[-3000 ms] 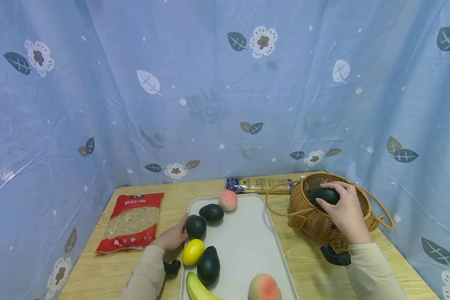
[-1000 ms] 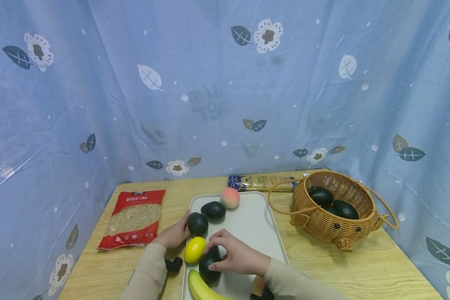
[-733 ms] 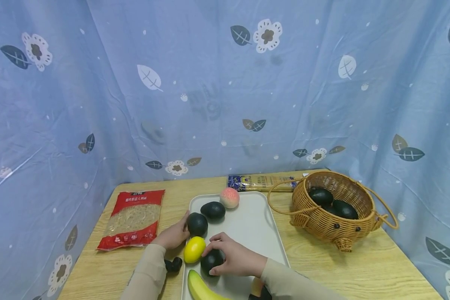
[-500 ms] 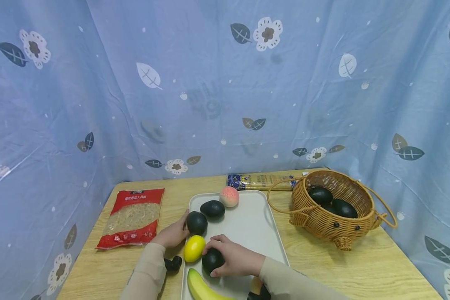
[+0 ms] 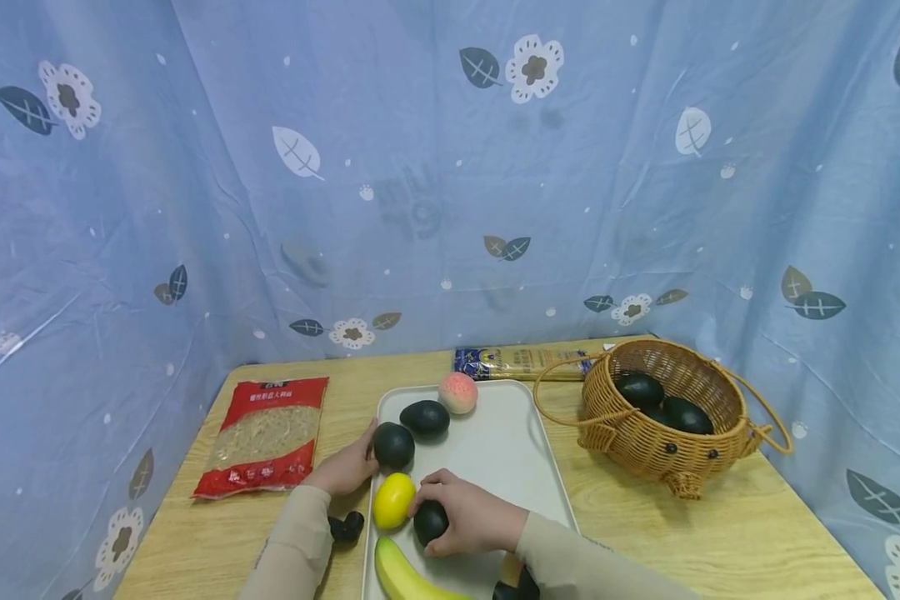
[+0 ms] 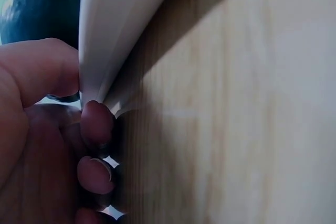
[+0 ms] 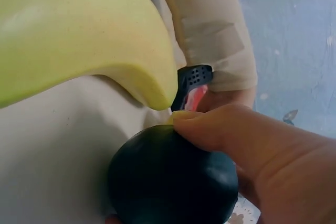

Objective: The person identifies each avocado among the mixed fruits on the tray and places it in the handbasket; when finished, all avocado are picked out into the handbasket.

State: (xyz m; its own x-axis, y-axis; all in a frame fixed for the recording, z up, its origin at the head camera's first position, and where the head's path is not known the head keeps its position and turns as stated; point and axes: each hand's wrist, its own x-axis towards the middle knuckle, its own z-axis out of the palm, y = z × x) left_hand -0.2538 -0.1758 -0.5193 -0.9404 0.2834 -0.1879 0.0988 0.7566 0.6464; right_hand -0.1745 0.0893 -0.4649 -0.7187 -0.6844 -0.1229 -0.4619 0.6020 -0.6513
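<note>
Right grip [image 5: 480, 512] clasps dark avocado [image 5: 430, 523] in left half of tray [image 5: 498, 442], just beside lemon [image 5: 394, 501]; left grip [image 5: 345, 468] pinches tray edge; basket [image 5: 637, 454] sits off right, nearer right grip.

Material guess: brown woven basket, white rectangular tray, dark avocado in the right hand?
Brown woven basket: probably wicker or rattan, slight sheen; open weave visible. White rectangular tray: likely plastic, smooth; no grain visible. Dark rounded avocado in the right hand: possibly moulded plastic or foam, satin; even colour, soft highlight.
</note>
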